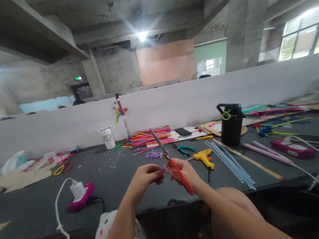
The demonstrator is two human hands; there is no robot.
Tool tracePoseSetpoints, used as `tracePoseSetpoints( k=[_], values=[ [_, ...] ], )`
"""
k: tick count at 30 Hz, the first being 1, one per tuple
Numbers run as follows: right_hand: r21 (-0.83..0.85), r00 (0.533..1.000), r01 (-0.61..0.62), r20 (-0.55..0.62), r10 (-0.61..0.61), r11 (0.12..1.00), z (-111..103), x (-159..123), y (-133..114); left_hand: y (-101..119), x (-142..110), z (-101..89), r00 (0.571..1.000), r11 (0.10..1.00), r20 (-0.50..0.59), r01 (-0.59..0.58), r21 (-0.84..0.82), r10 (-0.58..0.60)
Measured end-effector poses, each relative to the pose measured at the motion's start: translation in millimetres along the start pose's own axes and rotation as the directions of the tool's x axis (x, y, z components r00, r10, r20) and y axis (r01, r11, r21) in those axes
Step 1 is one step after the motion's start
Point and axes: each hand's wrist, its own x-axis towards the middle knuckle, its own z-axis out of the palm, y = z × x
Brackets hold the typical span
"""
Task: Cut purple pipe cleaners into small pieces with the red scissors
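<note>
My right hand (187, 170) is closed around a pair of red-handled scissors (182, 176), whose blades point up and away from me. Its fingertips come together beside a small bit of purple. Just to the left, my left hand (146, 177) is held in a pinch above the table's near part; whatever lies between its fingers is hidden or too small to name. A pile of small purple pieces (153, 155) lies beyond both hands. Behind it is a bundle of colourful pipe cleaners (152, 137), mostly pink, red and yellow.
Right of my hands lie a yellow glue gun (203, 158), teal-handled pliers (185, 148) and clear glue sticks (228, 163). A black flask (231, 126) stands behind them. A magenta power socket (81, 197) with a white cable sits left. A white divider (174, 101) closes the table's back.
</note>
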Motion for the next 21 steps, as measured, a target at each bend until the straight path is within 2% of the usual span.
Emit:
tracePoseSetpoints(
  k=[5,9,12,14,17,21],
  values=[
    [0.109,0.998,-0.059,0.045,0.054,0.992,0,-1,-2,-2,1,3.3,0.998,0.977,0.067,-0.007,0.212,-0.007],
    [0.145,0.997,-0.076,0.027,0.073,0.986,3,2,4,-4,1,3.5,0.996,0.923,0.076,-0.062,0.379,0.036],
    [0.154,0.995,-0.085,-0.033,0.091,0.984,5,6,11,-4,1,4.7,0.988,0.842,0.018,-0.142,0.521,0.156],
    [0.158,0.990,-0.105,-0.074,0.118,0.982,6,8,13,-4,1,7.2,0.967,0.769,-0.010,-0.196,0.608,0.255],
    [0.171,0.977,-0.166,-0.106,0.186,0.971,7,10,13,-6,1,12.9,0.935,0.665,-0.009,-0.246,0.705,0.356],
    [0.195,0.953,-0.269,-0.090,0.290,0.943,10,10,9,-9,2,19.2,0.901,0.545,0.024,-0.283,0.789,0.433]
  ],
)
